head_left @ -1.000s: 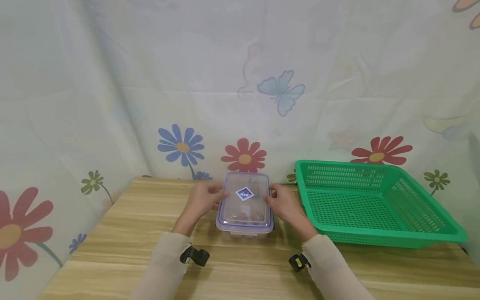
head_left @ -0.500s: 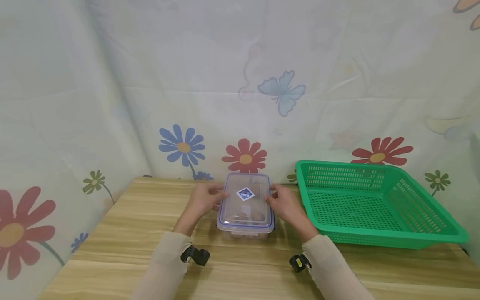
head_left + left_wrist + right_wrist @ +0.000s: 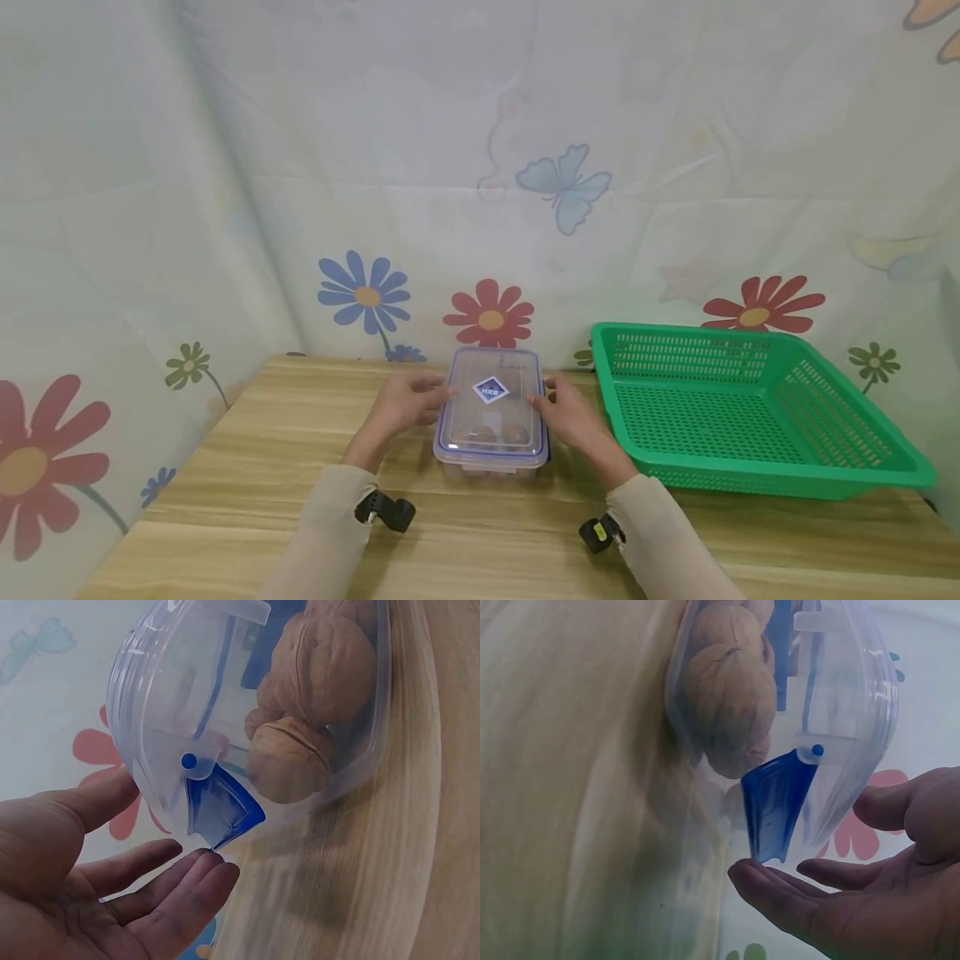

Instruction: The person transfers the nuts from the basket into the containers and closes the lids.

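Observation:
On the table stands a clear plastic food container (image 3: 491,417) with a blue-edged lid and a diamond-shaped label. Several walnuts (image 3: 322,671) show through its wall. My left hand (image 3: 405,404) is at the container's left side, its thumb at the lid's edge and fingertips right by a blue latch (image 3: 225,806) that tilts outward. On the opposite side, my right hand (image 3: 573,412) has its thumb close to the lid rim and a fingertip at the lower end of another outward-tilted blue latch (image 3: 778,806). The fingers of both hands are loosely extended.
A green perforated plastic basket (image 3: 750,467) stands to the right of the container, near my right hand. Behind the wood-grain table (image 3: 480,542) hangs a pale curtain (image 3: 420,217) printed with flowers and a butterfly.
My left hand's fingers have drawn slightly away from the container's side, and the wrist has shifted a little left. My right hand has moved slightly. Container and basket stay put.

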A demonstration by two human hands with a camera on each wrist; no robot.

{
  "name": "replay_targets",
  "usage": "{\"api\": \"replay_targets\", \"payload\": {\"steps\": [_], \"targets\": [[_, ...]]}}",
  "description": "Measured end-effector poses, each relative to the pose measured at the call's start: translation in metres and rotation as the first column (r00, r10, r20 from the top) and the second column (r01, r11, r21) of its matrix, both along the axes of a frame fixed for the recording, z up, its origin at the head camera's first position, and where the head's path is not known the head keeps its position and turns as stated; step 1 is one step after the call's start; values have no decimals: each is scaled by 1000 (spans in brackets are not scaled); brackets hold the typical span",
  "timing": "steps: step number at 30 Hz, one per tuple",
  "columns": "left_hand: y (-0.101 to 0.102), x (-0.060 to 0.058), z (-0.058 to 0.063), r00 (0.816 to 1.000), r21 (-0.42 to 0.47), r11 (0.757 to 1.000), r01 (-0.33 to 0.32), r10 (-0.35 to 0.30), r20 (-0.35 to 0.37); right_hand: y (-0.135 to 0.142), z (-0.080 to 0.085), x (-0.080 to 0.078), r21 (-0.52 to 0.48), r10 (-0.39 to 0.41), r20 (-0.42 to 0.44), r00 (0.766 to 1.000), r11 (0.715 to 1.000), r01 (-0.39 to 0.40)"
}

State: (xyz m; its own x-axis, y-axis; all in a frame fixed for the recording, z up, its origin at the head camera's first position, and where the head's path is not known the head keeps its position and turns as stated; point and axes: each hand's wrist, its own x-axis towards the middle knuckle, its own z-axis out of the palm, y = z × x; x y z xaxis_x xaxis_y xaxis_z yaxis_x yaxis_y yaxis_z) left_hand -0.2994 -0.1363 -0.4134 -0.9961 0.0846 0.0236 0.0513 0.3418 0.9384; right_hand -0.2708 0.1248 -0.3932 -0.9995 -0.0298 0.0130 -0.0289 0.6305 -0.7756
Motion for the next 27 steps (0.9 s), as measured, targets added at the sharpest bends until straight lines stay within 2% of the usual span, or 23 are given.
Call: {"api": "replay_targets", "payload": {"steps": [2,8,15,21,27], "targets": [[-1,0,-1,1000,-1,1000,-8,8,17,1,-2,1,-7,3,25,1000,1000,-3],[-4,-1,-4,999,24,1000,0,-1,53,3,-9,1,-25,14,18,1000,1000,-14],[-4,-2,-6,995,48,999,19,-24,98,1,-8,3,-60,8,24,1000,998,-7],[-1,-3,-4,997,-7,999,-34,34,72,1,-8,2,-45,-3,-6,1000,999,2],[3,-2,2,996,-84,993,-84,84,2,0,-7,4,-34,-19,12,1000,999,20]]}}
